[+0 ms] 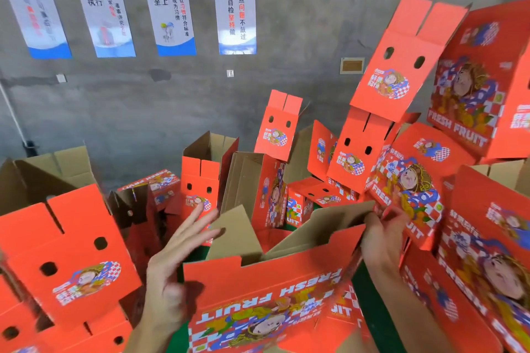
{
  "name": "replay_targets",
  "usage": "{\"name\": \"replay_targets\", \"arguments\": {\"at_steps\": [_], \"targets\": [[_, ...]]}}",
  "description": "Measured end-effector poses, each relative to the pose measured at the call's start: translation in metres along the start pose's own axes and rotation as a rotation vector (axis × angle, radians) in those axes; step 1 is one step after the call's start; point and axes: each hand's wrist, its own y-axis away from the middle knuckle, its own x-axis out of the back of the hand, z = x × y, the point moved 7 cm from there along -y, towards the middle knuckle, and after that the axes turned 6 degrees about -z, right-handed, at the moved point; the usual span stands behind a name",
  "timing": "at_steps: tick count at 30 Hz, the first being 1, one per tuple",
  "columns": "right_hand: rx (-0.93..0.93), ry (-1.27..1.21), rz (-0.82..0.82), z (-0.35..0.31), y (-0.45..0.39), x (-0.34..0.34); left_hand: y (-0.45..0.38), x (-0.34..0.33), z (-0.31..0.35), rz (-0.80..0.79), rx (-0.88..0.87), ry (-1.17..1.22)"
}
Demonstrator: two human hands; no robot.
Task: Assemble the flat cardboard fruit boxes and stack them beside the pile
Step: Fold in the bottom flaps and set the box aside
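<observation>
The right hand pinches the red fruit box's brown flap — fingers curled on its edge; the left hand hovers beside, fingers spread.

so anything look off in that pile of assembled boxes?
Yes. The assembled boxes behind the hands are not a neat stack: they lean at different angles. At upper right one box tilts over another with its flaps up. The right hand grips the box in work; the left hand is open.
</observation>
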Motion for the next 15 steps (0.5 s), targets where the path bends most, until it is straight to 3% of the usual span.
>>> {"name": "replay_targets", "arguments": {"at_steps": [3,6,9,11,15], "targets": [[0.007,0.001,-0.011,0.005,-0.006,0.0,0.013,0.002,-0.014,-0.005,-0.07,-0.249],[-0.032,-0.083,-0.118,0.011,-0.016,-0.003,0.01,0.004,-0.047,0.007,0.202,-0.139],[0.001,-0.329,-0.306,0.008,-0.023,-0.014,0.017,-0.016,-0.074,-0.104,0.545,0.188],[0.015,-0.295,-0.352,0.005,-0.032,-0.013,0.021,-0.025,-0.079,-0.079,0.721,0.371],[0.199,-0.137,-0.513,-0.015,-0.026,-0.012,0.004,-0.039,-0.074,0.032,0.72,0.301]]}}
